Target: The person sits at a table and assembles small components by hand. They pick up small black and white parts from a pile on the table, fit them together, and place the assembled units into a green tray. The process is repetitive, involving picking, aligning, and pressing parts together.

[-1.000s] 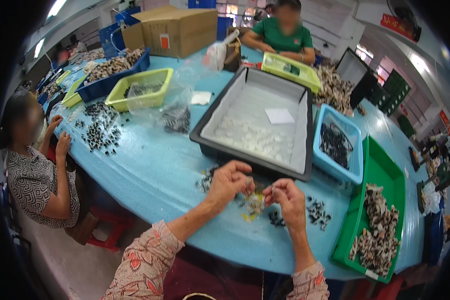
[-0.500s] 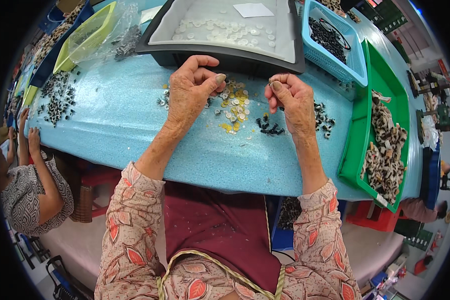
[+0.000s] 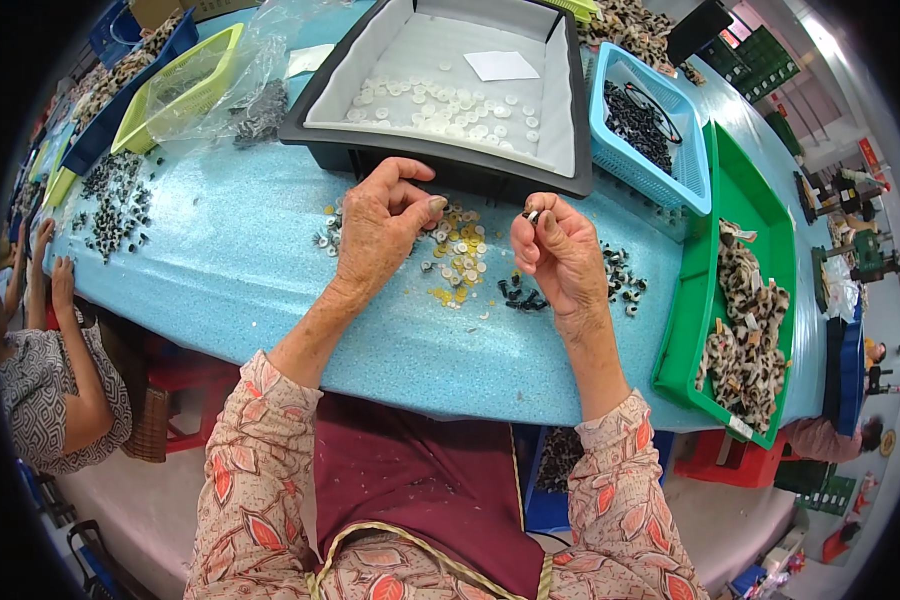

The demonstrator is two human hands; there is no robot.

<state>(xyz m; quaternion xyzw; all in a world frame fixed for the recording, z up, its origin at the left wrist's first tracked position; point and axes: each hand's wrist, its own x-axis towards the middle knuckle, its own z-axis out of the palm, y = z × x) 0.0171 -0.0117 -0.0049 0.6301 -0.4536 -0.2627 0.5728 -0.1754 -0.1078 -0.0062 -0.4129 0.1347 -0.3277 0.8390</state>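
My right hand is raised over the table, thumb and fingers pinched on a small dark stemmed piece with a pale ring. Opposite it, my left hand has its thumb against its curled fingers; whatever they hold, if anything, is hidden. Between the hands lies a loose pile of white and yellow discs. Close below my right hand are several black stemmed pieces. More small black pieces lie scattered on its right. Some dark and pale pieces show beside my left hand.
A black tray lined in white holds translucent discs. Right of it stand a blue basket of black pieces and a green tray of spotted plush pieces. Black pieces and a yellow-green basket lie left, near another person's arms.
My right hand has turned, and the small dark piece with the pale ring now shows in its fingers. My left hand keeps nearly the same pose. The whole view has shifted slightly.
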